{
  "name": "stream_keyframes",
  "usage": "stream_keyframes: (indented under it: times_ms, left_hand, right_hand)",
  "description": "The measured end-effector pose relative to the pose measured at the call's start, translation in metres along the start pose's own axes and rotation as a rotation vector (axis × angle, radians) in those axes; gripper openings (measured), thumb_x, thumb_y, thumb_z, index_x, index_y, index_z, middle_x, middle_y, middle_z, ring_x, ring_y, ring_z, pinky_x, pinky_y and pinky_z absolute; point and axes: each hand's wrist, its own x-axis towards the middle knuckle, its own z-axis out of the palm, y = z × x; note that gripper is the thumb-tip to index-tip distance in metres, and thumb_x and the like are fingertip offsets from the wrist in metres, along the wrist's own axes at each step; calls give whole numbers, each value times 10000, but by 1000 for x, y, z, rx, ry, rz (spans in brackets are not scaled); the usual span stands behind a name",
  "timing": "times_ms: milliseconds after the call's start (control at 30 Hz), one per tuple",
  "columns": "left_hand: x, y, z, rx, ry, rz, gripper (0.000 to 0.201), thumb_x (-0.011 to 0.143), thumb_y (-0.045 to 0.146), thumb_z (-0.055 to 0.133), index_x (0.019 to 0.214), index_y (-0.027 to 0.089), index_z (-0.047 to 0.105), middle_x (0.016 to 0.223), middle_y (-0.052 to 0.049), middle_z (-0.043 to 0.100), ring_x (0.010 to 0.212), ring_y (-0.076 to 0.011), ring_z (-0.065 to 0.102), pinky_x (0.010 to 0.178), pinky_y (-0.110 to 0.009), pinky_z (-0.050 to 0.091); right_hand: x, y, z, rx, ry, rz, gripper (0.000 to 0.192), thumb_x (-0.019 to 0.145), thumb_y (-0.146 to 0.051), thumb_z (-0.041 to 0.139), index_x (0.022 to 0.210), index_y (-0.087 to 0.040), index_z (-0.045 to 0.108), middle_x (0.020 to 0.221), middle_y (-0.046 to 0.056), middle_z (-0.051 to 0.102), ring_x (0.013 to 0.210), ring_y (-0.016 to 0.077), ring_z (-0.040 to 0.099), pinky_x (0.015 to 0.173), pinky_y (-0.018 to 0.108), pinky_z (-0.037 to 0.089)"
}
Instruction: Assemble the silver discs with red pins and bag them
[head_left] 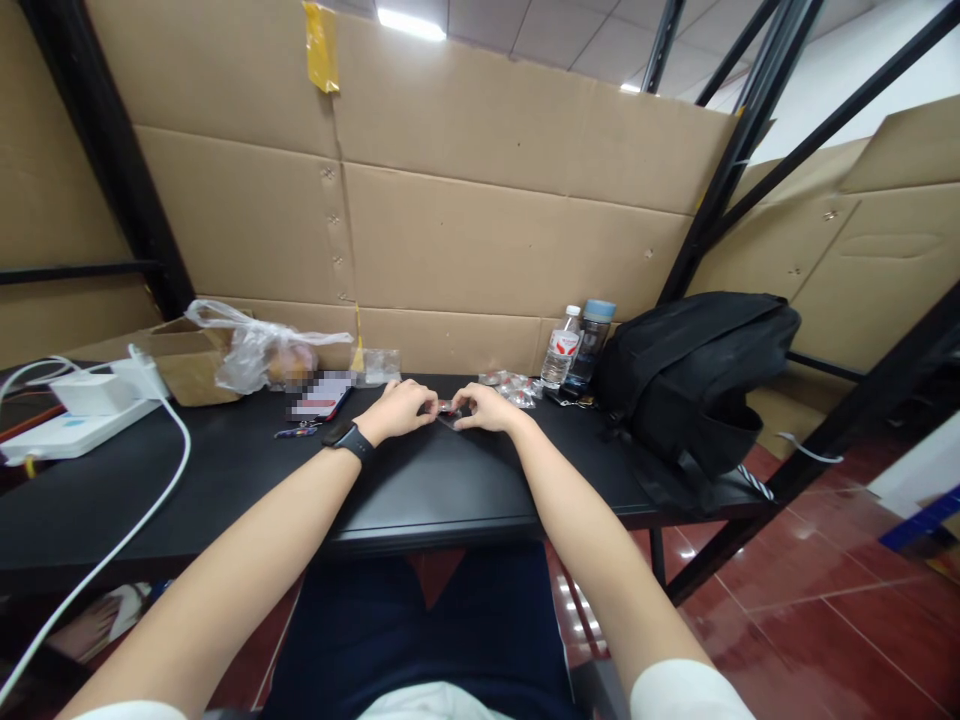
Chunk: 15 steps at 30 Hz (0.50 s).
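Note:
Both hands meet over the middle of the black table (442, 490). Between them is a small clear plastic packet (448, 421) with something red in it, too small to make out. My left hand (405, 408), below a dark wristwatch, has its fingers closed at the packet's left side. From the right, my right hand (486, 408) pinches the packet with thumb and curled fingers. Several similar clear packets with red bits (517, 388) lie just behind my right hand. Behind my left hand rests a flat clear plastic bag (381, 366).
At left are a phone (324, 395), a knotted plastic bag (262, 355), a cardboard box (199, 370) and a white power strip (82, 425) with a cable. A water bottle (561, 350), a blue-lidded bottle (592, 345) and a black backpack (690, 380) stand at right. Cardboard (487, 230) walls the back.

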Motion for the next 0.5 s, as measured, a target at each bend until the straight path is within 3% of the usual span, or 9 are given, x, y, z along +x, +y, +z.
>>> stream_keyframes:
  times_ms: [100, 300, 400, 500]
  left_hand:
    - [-1, 0, -6, -65, 30, -70, 172, 913, 329, 518, 910, 243, 667, 981, -25, 754, 969, -237, 670, 913, -382, 391]
    - [0, 0, -7, -272, 28, -250, 191, 884, 303, 528, 1061, 251, 577, 919, -15, 785, 970, -229, 704, 858, -339, 435]
    - [2, 4, -1, -251, 49, -336, 382, 823, 274, 583, 1192, 255, 488, 862, -10, 785, 962, -251, 712, 895, -382, 412]
    - [2, 9, 4, -152, 59, -339, 448, 801, 244, 582, 1234, 263, 468, 828, -10, 776, 954, -274, 712, 937, -431, 364]
  right_hand:
    - [5, -6, 3, 6, 51, -24, 30, 806, -172, 735, 832, -168, 751, 837, 25, 666, 749, 128, 568, 752, 252, 428]
    - [4, 0, 4, 243, 91, 171, 22, 818, -167, 650, 815, -153, 667, 700, 5, 684, 630, 123, 596, 654, 233, 446]
    - [2, 1, 9, 284, 131, 245, 276, 759, -149, 686, 1024, -185, 617, 664, -38, 679, 592, 126, 606, 619, 221, 449]
    - [2, -3, 12, 207, 129, 210, 468, 748, -116, 671, 1190, -230, 566, 642, -74, 666, 602, 133, 628, 652, 226, 464]
